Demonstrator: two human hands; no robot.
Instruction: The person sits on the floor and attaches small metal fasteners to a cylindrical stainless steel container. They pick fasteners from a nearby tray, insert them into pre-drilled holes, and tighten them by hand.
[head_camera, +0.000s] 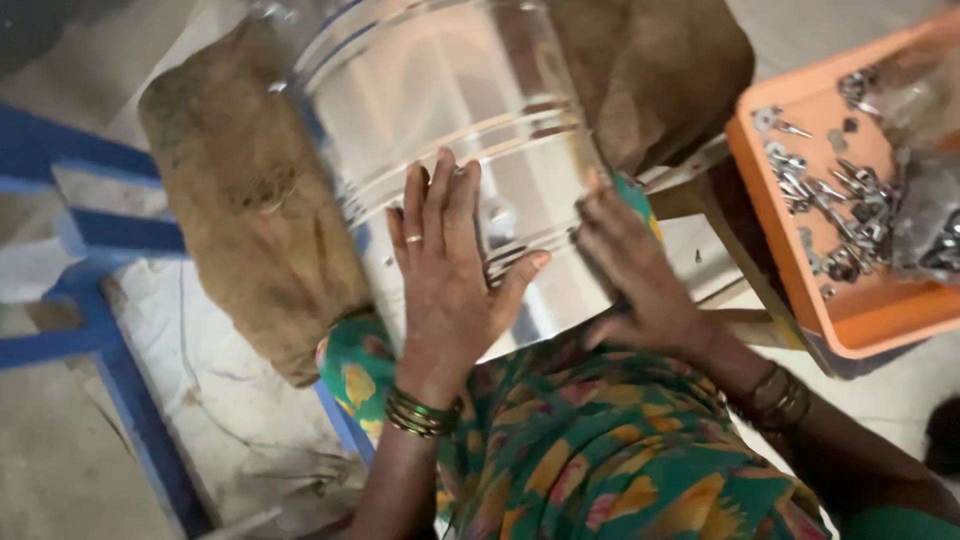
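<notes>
1. Steel drum (450, 130): a large shiny cylindrical vessel with raised bands around its wall. It lies tilted across the person's lap, its near end resting on the green floral garment (610, 450) and its far end pointing away toward the top of the view.
2. Left hand (445, 270): laid flat on the curved wall of the steel drum, fingers (425, 205) extended and spread, thumb angled out to the right. The hand is open and presses on the surface; it grips nothing. A ring sits on one finger, and green and gold bangles (420, 412) circle the wrist.
3. Right hand (635, 270): placed against the right side of the steel drum, fingers curved along the wall and touching it. The hand is open, with nothing enclosed. Dark bangles are worn at this wrist.
4. Burlap sack (250, 210): brown coarse cloth lying under and behind the steel drum, showing on both its left and right sides.
5. Orange tray (870, 320): a shallow plastic tray to the right of the drum, apart from both hands. It holds loose small metal fittings (830, 200) and a clear plastic bag.
6. Blue frame (100, 310): painted bars at the left, over the floor.
</notes>
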